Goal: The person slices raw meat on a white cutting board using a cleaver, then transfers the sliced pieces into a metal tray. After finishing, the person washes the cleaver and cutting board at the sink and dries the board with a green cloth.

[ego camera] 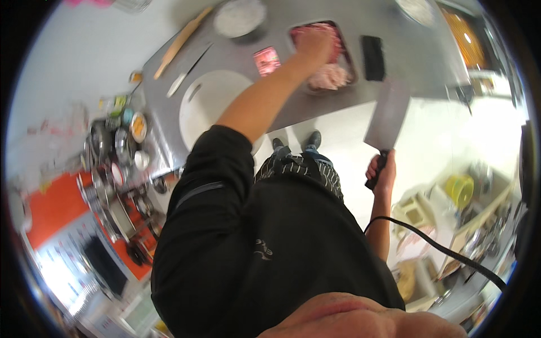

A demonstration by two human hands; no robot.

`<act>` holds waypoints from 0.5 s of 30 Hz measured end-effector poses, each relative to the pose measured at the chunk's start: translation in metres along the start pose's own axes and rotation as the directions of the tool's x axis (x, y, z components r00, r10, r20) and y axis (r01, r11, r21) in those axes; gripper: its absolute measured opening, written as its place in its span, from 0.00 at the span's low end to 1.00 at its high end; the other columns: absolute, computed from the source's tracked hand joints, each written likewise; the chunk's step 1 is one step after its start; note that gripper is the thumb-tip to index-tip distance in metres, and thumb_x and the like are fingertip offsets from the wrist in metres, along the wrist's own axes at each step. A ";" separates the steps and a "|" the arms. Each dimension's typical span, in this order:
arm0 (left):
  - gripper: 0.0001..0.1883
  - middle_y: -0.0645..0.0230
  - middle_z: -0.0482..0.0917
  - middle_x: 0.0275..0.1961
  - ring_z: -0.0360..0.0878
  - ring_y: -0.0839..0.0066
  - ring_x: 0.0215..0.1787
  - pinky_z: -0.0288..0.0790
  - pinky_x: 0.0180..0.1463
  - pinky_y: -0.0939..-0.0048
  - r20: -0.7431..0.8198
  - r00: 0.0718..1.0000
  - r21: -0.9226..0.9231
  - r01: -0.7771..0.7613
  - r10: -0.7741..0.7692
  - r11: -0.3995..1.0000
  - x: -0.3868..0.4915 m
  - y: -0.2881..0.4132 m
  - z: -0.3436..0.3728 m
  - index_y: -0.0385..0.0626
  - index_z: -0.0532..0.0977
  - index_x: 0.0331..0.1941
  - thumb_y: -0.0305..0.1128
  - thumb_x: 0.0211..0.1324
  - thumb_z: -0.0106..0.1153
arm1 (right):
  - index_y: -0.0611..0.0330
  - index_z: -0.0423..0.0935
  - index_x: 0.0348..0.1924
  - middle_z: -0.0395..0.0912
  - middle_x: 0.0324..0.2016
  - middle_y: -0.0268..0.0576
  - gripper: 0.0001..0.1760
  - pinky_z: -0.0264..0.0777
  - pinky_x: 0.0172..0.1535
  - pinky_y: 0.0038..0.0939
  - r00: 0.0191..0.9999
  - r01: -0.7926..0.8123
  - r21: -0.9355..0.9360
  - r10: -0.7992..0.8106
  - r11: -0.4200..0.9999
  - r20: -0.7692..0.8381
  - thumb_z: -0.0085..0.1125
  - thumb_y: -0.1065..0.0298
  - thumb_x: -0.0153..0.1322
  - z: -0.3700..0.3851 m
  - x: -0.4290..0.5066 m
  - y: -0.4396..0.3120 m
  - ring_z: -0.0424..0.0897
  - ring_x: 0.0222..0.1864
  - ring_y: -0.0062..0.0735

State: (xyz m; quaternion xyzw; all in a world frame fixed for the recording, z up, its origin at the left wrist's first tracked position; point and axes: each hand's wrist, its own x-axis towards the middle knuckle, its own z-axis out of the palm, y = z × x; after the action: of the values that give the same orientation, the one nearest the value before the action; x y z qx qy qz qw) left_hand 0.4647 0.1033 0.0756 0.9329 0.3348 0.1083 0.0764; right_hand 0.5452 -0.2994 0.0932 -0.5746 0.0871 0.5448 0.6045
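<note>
My left hand (315, 45) reaches across into a dark-rimmed tray (354, 69) and rests on the sliced red meat (335, 31) there. Its fingers are hidden, so any hold on the meat is not visible. A heap of paler pink meat (329, 77) fills the near end of the same tray. Out to the right, off the table, my right hand (382, 171) grips the black handle of a cleaver (389, 114) with its broad blade pointing forward. A round white cutting board (211, 99) lies on the metal table, left of the tray.
Along the steel table (287, 95) are a rolling pin (184, 42), a slim knife (189, 71), a bowl of white contents (239, 17), a pink-red rectangular item (267, 61) and a black flat object (373, 58). Crowded bins (460, 228) stand at right. A black cable (439, 247) crosses there.
</note>
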 end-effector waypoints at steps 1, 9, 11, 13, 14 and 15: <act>0.12 0.53 0.87 0.34 0.86 0.52 0.37 0.79 0.40 0.50 0.041 0.999 -0.036 -0.022 0.023 0.999 -0.002 0.005 -0.003 0.45 0.83 0.31 0.42 0.55 0.63 | 0.53 0.62 0.22 0.58 0.14 0.32 0.35 0.55 0.17 0.27 0.999 -0.031 0.026 0.030 0.999 0.039 0.35 0.33 0.82 0.000 0.002 -0.002 0.59 0.13 0.24; 0.22 0.54 0.86 0.36 0.86 0.51 0.40 0.78 0.46 0.51 -0.330 0.903 -0.363 0.147 -0.274 0.920 -0.099 0.001 -0.032 0.42 0.81 0.48 0.42 0.53 0.69 | 0.53 0.61 0.19 0.57 0.13 0.31 0.39 0.55 0.17 0.26 0.966 0.050 -0.203 0.005 0.978 0.259 0.33 0.28 0.80 0.050 0.017 -0.029 0.59 0.13 0.24; 0.22 0.55 0.86 0.34 0.86 0.55 0.37 0.78 0.44 0.55 -0.324 0.888 -0.488 0.138 -0.326 0.862 -0.145 -0.011 -0.044 0.41 0.80 0.51 0.41 0.56 0.69 | 0.53 0.61 0.19 0.57 0.13 0.31 0.39 0.55 0.18 0.26 0.965 0.023 -0.229 0.038 0.973 0.259 0.33 0.28 0.80 0.077 0.017 -0.027 0.59 0.13 0.24; 0.21 0.56 0.84 0.31 0.85 0.61 0.34 0.77 0.40 0.62 -0.074 0.920 -0.721 0.219 -0.386 0.658 -0.204 -0.027 -0.061 0.40 0.80 0.52 0.41 0.60 0.67 | 0.53 0.61 0.19 0.57 0.13 0.31 0.39 0.55 0.18 0.26 0.945 0.023 -0.257 0.063 0.966 0.320 0.33 0.28 0.80 0.107 0.014 -0.016 0.59 0.13 0.24; 0.20 0.56 0.84 0.31 0.84 0.62 0.33 0.75 0.40 0.64 -0.025 0.892 -0.743 0.285 -0.451 0.605 -0.241 -0.034 -0.071 0.40 0.80 0.50 0.41 0.60 0.67 | 0.53 0.61 0.19 0.57 0.13 0.31 0.39 0.55 0.18 0.26 0.931 0.025 -0.278 0.079 0.960 0.357 0.33 0.28 0.80 0.122 0.010 -0.006 0.59 0.13 0.24; 0.19 0.57 0.84 0.31 0.83 0.64 0.33 0.74 0.39 0.66 -0.025 0.861 -0.765 0.311 -0.508 0.565 -0.282 -0.041 -0.080 0.39 0.81 0.49 0.40 0.61 0.67 | 0.53 0.61 0.19 0.57 0.13 0.31 0.39 0.56 0.18 0.26 0.894 0.042 -0.293 0.095 0.955 0.437 0.33 0.28 0.80 0.137 0.005 0.005 0.59 0.13 0.24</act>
State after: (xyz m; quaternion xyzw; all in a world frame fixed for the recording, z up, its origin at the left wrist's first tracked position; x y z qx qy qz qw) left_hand 0.2079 -0.0405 0.1011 0.6949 0.4770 0.3263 0.4279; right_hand 0.4722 -0.1892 0.1313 -0.5165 -0.1280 0.6771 0.5083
